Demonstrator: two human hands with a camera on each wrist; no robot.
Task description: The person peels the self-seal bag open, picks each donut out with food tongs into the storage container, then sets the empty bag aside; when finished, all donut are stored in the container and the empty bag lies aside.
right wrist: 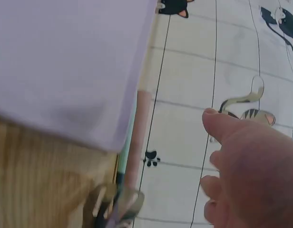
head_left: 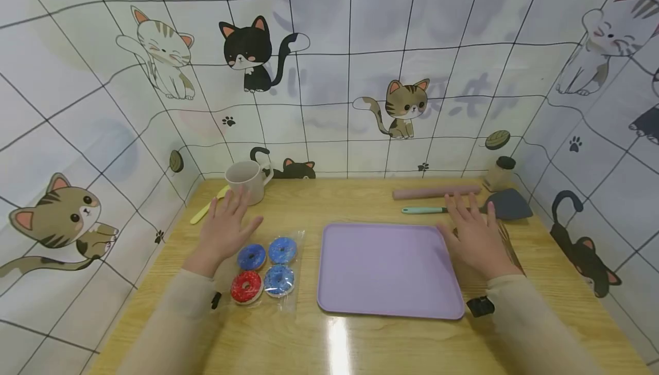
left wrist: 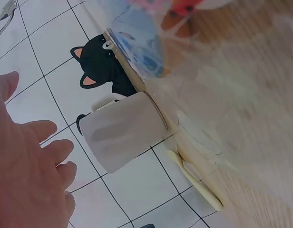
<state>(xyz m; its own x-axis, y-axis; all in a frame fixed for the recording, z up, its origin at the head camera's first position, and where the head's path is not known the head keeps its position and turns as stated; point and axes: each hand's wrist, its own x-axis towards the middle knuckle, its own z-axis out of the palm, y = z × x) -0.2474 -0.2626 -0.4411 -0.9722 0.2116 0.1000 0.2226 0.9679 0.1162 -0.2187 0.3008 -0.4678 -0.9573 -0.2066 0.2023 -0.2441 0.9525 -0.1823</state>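
In the head view my left hand (head_left: 225,229) is held with its fingers spread and holds nothing. It overlaps the lower edge of a white mug (head_left: 246,178) and lies close to a yellow spoon (head_left: 201,214). Beside it is a clear plastic packet of several toy doughnuts, among them a red doughnut (head_left: 246,287) and a blue doughnut (head_left: 279,280). My right hand (head_left: 473,240), fingers spread and nothing in its grasp, overlaps the right edge of a lilac tray (head_left: 388,272) and hides part of a spatula (head_left: 507,204) with a mint handle.
Behind the spatula lies a pinkish-brown rolling pin (head_left: 419,193). A small jar (head_left: 498,175) with a black lid stands in the back right corner. Partly behind my right hand is a thin brown pronged thing (head_left: 509,246). Cat-patterned walls (head_left: 329,89) border the wooden table (head_left: 278,340).
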